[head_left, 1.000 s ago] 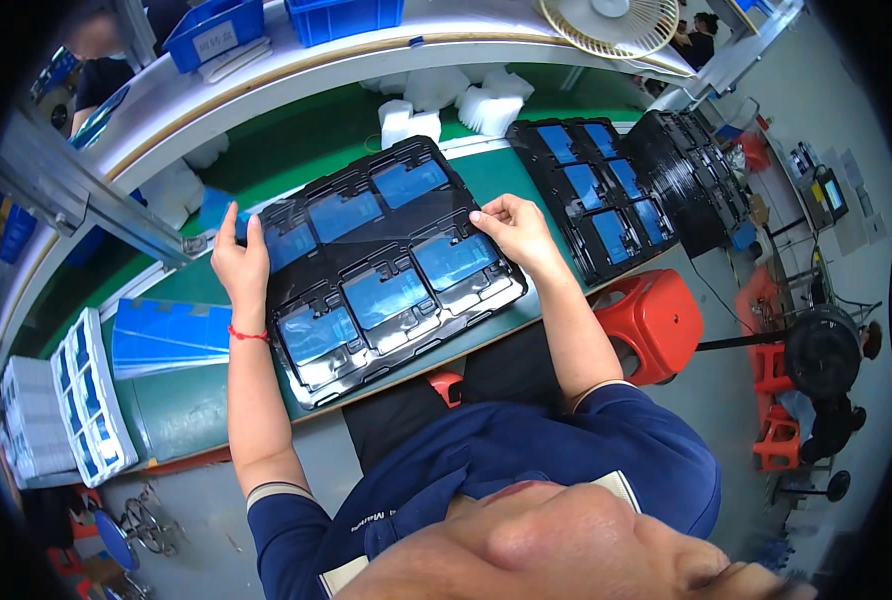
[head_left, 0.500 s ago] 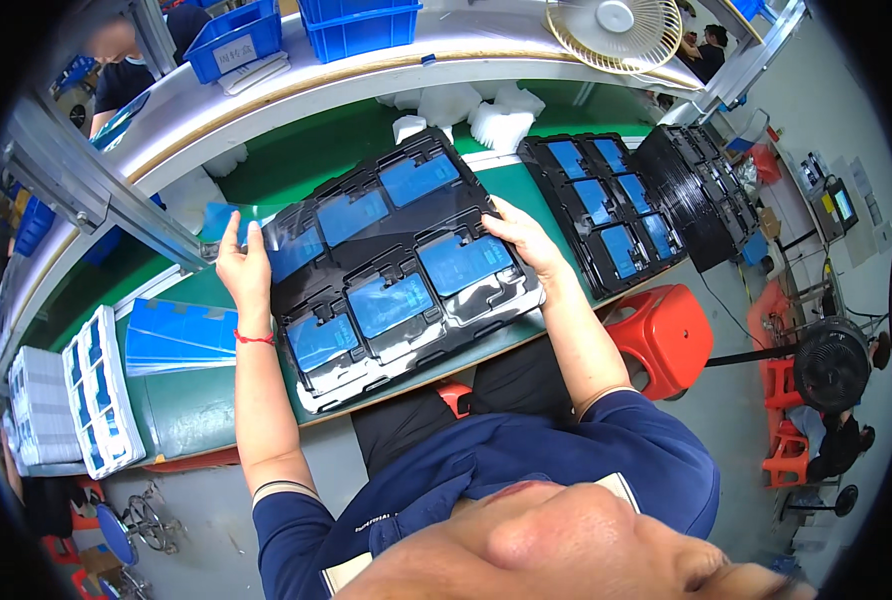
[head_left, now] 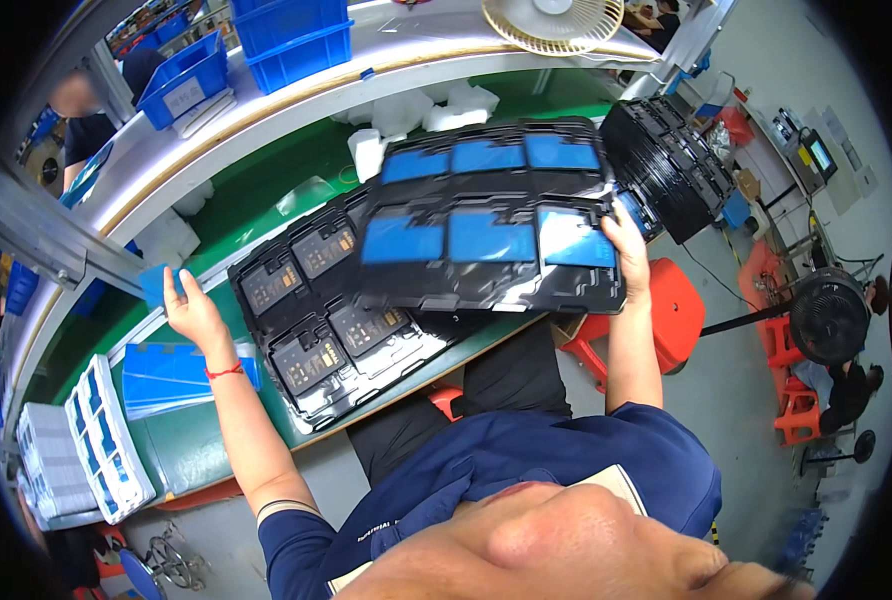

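Note:
My right hand (head_left: 628, 252) grips the right edge of a black plastic tray (head_left: 486, 285), lifted and tilted, with blue rectangles in its compartments. Beneath its left part lies another black tray (head_left: 341, 405) on the bench, bearing flat black rectangular pieces (head_left: 304, 360) with gold markings. Off to the left, my left hand (head_left: 196, 315) is clear of both trays. A small blue film sheet (head_left: 154, 286) is pinched at its fingers, two of which point up.
Blue sheets (head_left: 171, 380) lie fanned on the green bench, beside white trays (head_left: 106, 440) at the left. Black trays (head_left: 661, 165) are stacked at the right, near a red stool (head_left: 671, 315). White foam pieces (head_left: 396, 112) and a shelf with blue bins (head_left: 296, 60) are behind.
The blue-filled tray has been lifted and swung right in my right hand, uncovering the tray with black pieces. My left hand has let go of it and moved left with the blue film sheet.

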A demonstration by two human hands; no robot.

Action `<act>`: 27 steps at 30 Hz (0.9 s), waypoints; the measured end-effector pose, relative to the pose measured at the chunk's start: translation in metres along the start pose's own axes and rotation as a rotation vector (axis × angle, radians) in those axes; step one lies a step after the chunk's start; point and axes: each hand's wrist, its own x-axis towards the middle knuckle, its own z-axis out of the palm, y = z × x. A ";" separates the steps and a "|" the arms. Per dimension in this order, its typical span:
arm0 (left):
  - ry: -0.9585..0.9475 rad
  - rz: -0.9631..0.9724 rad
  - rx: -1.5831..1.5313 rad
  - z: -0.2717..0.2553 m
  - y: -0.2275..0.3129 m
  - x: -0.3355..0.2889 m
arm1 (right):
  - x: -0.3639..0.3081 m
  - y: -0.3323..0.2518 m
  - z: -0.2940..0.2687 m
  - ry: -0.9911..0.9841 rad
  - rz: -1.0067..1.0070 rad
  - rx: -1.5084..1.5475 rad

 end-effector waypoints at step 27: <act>-0.090 -0.025 0.121 0.007 -0.004 -0.018 | 0.008 0.084 -0.134 0.971 0.163 -0.913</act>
